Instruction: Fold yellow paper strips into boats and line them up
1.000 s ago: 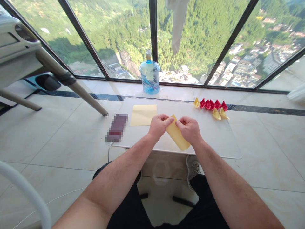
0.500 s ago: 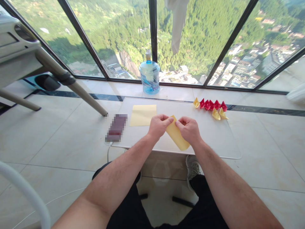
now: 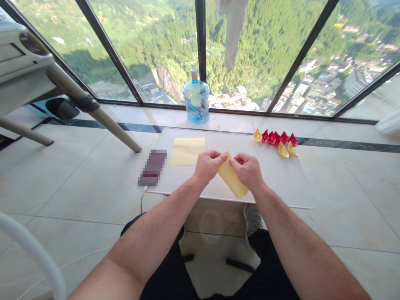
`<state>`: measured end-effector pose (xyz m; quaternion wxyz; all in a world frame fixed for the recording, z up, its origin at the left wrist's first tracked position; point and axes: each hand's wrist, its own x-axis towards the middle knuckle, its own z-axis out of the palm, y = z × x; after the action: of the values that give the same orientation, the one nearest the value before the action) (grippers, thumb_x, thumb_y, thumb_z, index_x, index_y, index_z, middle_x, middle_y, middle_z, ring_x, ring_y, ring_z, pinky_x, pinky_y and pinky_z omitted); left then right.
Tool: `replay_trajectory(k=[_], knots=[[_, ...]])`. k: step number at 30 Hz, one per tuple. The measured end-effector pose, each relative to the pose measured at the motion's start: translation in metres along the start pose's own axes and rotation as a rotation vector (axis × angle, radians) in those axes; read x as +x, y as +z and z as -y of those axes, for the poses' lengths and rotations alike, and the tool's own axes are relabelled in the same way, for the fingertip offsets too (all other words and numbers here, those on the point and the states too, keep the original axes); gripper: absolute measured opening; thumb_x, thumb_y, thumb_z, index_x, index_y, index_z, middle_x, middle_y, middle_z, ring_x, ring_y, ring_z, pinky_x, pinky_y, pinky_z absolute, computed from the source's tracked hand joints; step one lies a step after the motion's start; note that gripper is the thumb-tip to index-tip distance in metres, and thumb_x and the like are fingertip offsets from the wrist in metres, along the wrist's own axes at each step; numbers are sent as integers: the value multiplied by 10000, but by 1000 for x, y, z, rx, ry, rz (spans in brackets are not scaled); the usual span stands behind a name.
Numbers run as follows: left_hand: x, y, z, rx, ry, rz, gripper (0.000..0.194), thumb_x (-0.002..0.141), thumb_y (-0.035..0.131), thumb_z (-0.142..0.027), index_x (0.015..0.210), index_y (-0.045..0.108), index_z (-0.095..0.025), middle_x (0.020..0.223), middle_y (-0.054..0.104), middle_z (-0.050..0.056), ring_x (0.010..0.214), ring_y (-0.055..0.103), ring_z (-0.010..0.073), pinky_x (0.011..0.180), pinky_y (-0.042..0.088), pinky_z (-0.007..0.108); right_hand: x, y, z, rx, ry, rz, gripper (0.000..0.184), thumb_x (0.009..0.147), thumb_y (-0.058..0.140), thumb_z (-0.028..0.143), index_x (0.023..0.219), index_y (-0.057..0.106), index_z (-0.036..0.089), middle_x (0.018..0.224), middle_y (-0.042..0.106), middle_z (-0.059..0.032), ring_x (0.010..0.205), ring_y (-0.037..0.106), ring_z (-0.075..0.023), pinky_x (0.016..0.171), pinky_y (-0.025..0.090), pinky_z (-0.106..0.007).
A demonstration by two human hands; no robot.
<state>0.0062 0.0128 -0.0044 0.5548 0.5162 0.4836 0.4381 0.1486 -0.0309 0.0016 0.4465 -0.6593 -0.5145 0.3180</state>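
Observation:
Between my hands is a folded yellow sheet of paper [image 3: 233, 179], a narrow strip slanting down to the right over the low white table [image 3: 275, 183]. My left hand [image 3: 210, 166] pinches its upper left edge between thumb and fingers. Close beside it, my right hand [image 3: 248, 168] grips the upper right edge, thumb on top. The fingers beneath the paper are partly hidden. Behind my left hand lies a flat pale yellow sheet [image 3: 187, 151]. Toward the table's far right stand several folded red paper boats [image 3: 278, 137] and a few yellow paper boats [image 3: 283, 150].
A phone-like object [image 3: 152, 167], blurred out, lies at the table's left edge with a white cable [image 3: 142, 202]. A blue water jug [image 3: 196, 102] stands on the floor by the window. At left are a grey metal leg [image 3: 115, 129] and a white curved tube [image 3: 37, 250].

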Motion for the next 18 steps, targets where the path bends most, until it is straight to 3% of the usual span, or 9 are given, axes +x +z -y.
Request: replay_trajectory(k=[3,6,11,18], knots=[[2,-3,-2,-2,-5,24,320,638,788,-435,633,645,-149,584,590,-7,535,486,104,506,363,237,3,-1,-1,57,7,-2,171,731,651,366,711,624,199,662,658,-14,616,584,-164,551,427,-260],[4,-7,-5,9,-22,89,345,617,801,-452,623,644,-146,588,602,0,536,495,106,510,369,238,7,-5,-3,182,10,32,237,710,702,363,862,669,185,809,715,-43,728,638,-182,624,474,-265],[2,-10,-9,100,-21,250,358,623,799,-467,632,660,-137,582,598,3,541,491,104,501,341,229,8,-9,-3,155,10,133,269,762,666,430,713,668,165,617,617,-1,560,511,-127,510,377,-245],[1,-5,-7,-29,-91,187,314,617,804,-407,660,661,-131,582,601,-9,544,501,97,519,358,225,5,-2,-1,137,-19,-75,249,758,656,404,654,642,178,545,565,25,514,476,-121,490,363,-247]])
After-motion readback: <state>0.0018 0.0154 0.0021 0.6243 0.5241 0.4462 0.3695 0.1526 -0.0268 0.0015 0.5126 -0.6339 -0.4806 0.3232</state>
